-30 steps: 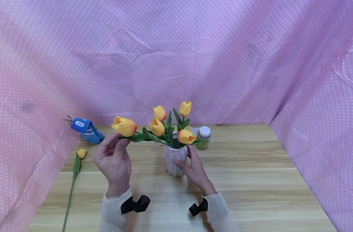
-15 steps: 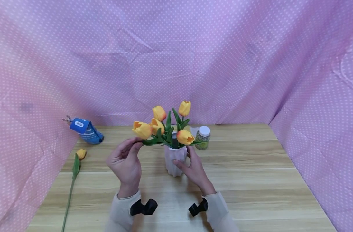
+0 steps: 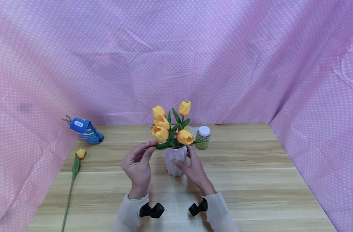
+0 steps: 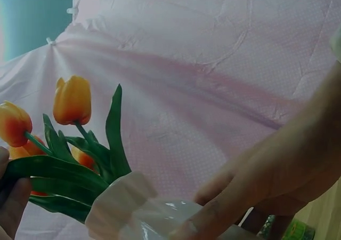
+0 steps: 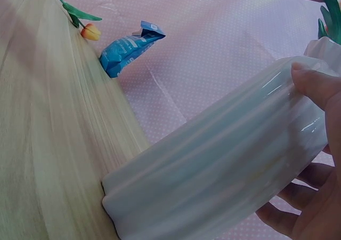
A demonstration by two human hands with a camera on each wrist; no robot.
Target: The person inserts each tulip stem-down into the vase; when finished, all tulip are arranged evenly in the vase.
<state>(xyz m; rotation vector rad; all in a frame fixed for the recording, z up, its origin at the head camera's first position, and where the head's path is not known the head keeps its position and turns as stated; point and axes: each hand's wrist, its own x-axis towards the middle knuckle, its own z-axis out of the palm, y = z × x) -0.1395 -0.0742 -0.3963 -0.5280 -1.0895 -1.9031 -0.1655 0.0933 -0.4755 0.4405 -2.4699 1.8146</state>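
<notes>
A white fluted vase [image 3: 170, 162] stands upright on the wooden table, holding several yellow-orange tulips with green leaves. My right hand [image 3: 196, 169] grips it from the right, thumb across the front and fingers round the far side; the right wrist view shows the glossy vase [image 5: 213, 149] up close. Left of the rim, my left hand [image 3: 138, 167] pinches the green leaf [image 3: 162, 146] of a tulip [image 3: 160, 133] between thumb and fingers. That tulip leans left over the rim, and its lower stem is hidden.
Behind the vase to the right stands a jar [image 3: 203, 138] with a white lid. A blue bag [image 3: 88, 130] sits at the back left. One loose tulip [image 3: 75, 167] lies along the table's left side. Pink dotted cloth [image 3: 176, 58] hangs around the table.
My left hand has moved right toward the vase, bringing its tulip from well out on the left to close against the other blooms. The right hand and vase have stayed in place.
</notes>
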